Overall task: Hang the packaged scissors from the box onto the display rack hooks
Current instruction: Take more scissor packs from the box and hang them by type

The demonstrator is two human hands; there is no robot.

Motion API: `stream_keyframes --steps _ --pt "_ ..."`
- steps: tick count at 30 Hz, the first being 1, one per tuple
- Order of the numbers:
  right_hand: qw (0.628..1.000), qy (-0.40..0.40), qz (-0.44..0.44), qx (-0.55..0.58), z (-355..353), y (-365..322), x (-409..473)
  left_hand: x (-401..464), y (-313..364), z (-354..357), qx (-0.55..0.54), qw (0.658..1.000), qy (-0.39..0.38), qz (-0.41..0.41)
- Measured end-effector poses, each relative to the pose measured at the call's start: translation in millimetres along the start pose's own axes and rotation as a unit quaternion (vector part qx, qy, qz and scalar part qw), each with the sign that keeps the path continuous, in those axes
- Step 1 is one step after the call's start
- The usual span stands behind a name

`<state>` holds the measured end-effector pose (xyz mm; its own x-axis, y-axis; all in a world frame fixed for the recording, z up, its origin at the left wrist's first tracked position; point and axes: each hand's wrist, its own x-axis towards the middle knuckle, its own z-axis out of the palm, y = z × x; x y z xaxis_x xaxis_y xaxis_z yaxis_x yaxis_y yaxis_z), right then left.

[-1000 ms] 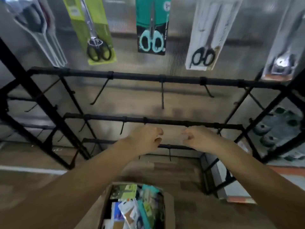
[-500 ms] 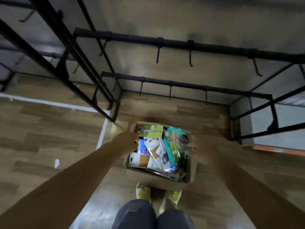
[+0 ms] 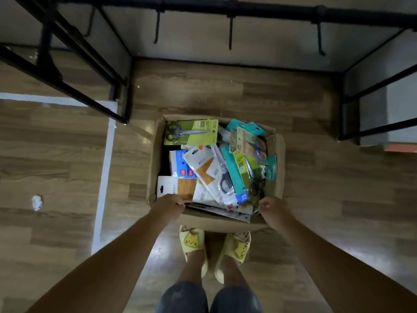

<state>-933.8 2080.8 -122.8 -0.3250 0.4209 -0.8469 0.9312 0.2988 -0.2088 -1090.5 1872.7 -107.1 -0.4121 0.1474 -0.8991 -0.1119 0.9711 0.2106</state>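
Two hands reach down to a cardboard box [image 3: 153, 159] that stands on the wood-pattern floor [image 3: 316, 188], seen from the head camera looking almost straight down. The left hand [image 3: 169, 205] sits at the box's near left corner with its fingers curled over the near rim, right by a white and tan package [image 3: 176, 188]; whether it grips the rim or that package cannot be told. The right hand [image 3: 272, 207] is at the near right corner, fingers curled likewise, and what it grips, if anything, is not clear. Inside the box the packaged scissors [image 3: 214, 168] lie in a loose heap, overlapping at all angles: a green package [image 3: 191, 132] lies flat across the far side with its scissors visible, a blue and white package [image 3: 179, 163] lies left of middle, and teal packages [image 3: 246, 129] and yellow-green ones crowd the right side. Just behind the box the person's feet in yellow slippers [image 3: 194, 242] stand together, with blue shorts at the bottom edge. Beyond the box stands the black display rack [image 3: 248, 12], its low bar carrying bare hooks [image 3: 230, 32] that point downward, well apart from the box. A crumpled white scrap [image 3: 37, 202] lies on the floor to the left, near a white floor stripe [image 3: 103, 177].
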Motion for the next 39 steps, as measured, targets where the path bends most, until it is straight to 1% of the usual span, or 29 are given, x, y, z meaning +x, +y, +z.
stream_keyframes --steps 2,5,7,10,11,13,14,15,17,19,20,22,24,26,27,29,31,34,36,37,39 --pt "1.0 0.029 -0.007 0.006 7 8 21 20 5 25 -0.053 0.999 0.004 -0.008" --pt "0.99 0.118 -0.073 0.008 5 4 50 52 20 54 -0.089 0.995 0.028 0.022" --pt "0.976 0.178 -0.121 0.029 -3 -6 72 73 35 68 -0.149 0.987 0.046 0.042" --pt "0.959 0.201 -0.172 0.1 -19 -25 108 97 60 83 -0.262 0.961 0.079 0.029" --pt "0.957 0.204 -0.181 0.104 -24 -31 121 103 67 89 -0.291 0.952 0.087 0.025" --pt "0.958 0.209 -0.182 0.071 -36 -39 146 113 77 100 -0.332 0.938 0.094 0.024" --pt "0.964 0.194 -0.175 0.053 -42 -41 158 118 79 106 -0.342 0.934 0.096 0.03" --pt "0.972 0.163 -0.17 0.028 -47 -42 169 120 81 109 -0.345 0.932 0.102 0.036" --pt "0.982 0.083 -0.159 -0.055 -52 -40 186 126 82 116 -0.351 0.929 0.103 0.061" --pt "0.977 0.028 -0.163 -0.136 -52 -37 197 128 84 119 -0.376 0.919 0.094 0.078" --pt "0.973 0.009 -0.169 -0.159 -50 -36 199 129 84 121 -0.38 0.916 0.096 0.086" --pt "0.972 -0.025 -0.174 -0.154 -43 -35 202 129 85 125 -0.378 0.914 0.113 0.094" --pt "0.973 -0.041 -0.165 -0.154 -32 -29 203 128 85 131 -0.373 0.917 0.115 0.089" --pt "0.971 -0.026 -0.154 -0.181 -21 -22 202 128 86 137 -0.339 0.93 0.125 0.075" --pt "0.97 -0.008 -0.153 -0.189 -18 -19 201 128 86 139 -0.307 0.937 0.146 0.075" --pt "0.967 0.017 -0.156 -0.2 -17 -17 200 127 89 141 -0.26 0.942 0.195 0.082" --pt "0.972 0.007 -0.16 -0.175 -22 -17 202 128 91 143 -0.238 0.94 0.221 0.106" --pt "0.986 -0.028 -0.157 -0.044 -32 -20 209 132 98 143 -0.21 0.931 0.256 0.156" --pt "0.987 -0.064 -0.146 0.007 -38 -21 213 130 104 144 -0.161 0.933 0.27 0.174" --pt "0.987 -0.081 -0.139 0.005 -39 -21 214 130 106 146 -0.161 0.935 0.262 0.175" --pt "0.986 -0.099 -0.137 -0.005 -38 -20 212 127 106 148 -0.216 0.938 0.223 0.152"
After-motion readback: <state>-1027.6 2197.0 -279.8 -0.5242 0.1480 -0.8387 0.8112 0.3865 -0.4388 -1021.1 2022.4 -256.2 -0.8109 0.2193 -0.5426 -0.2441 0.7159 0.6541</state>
